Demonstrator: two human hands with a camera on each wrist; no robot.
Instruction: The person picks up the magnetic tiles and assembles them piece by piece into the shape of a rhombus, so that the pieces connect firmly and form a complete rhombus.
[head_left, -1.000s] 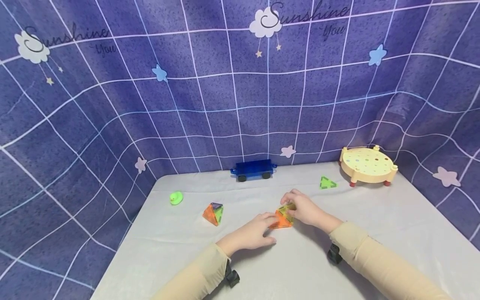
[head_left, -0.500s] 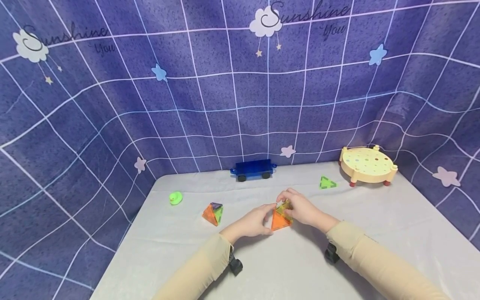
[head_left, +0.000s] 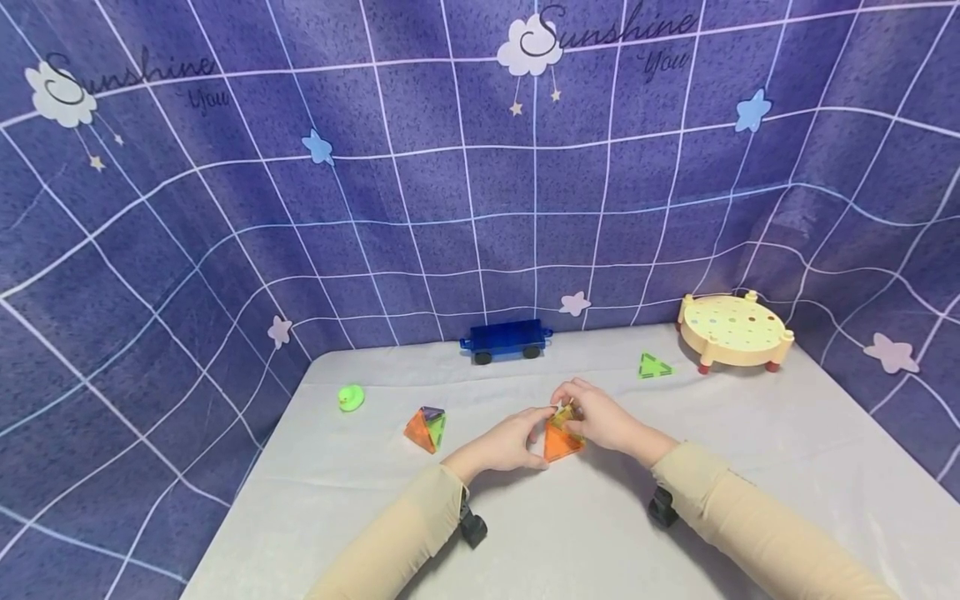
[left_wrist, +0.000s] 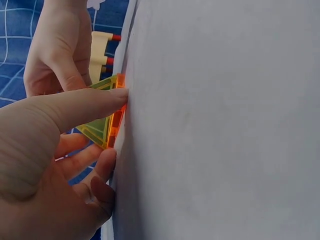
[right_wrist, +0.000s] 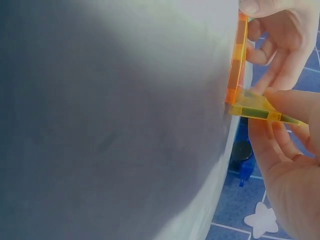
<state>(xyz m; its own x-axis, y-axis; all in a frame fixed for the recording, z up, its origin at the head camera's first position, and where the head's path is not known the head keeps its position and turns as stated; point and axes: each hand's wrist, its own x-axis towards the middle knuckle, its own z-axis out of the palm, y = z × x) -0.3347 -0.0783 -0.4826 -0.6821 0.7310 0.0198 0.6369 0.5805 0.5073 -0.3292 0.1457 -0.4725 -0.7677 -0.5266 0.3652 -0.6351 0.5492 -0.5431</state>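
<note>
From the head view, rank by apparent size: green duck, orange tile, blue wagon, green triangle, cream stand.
1. Cream stand
2. Blue wagon
3. Orange tile, visible part
Unranked, smallest: green triangle and green duck; too alike to separate.

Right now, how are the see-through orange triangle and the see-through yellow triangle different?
The see-through orange triangle lies flat on the pale table, while the see-through yellow triangle stands up at its edge. The right hand pinches the yellow triangle, not the orange one. Both are three-sided and see-through.
</note>
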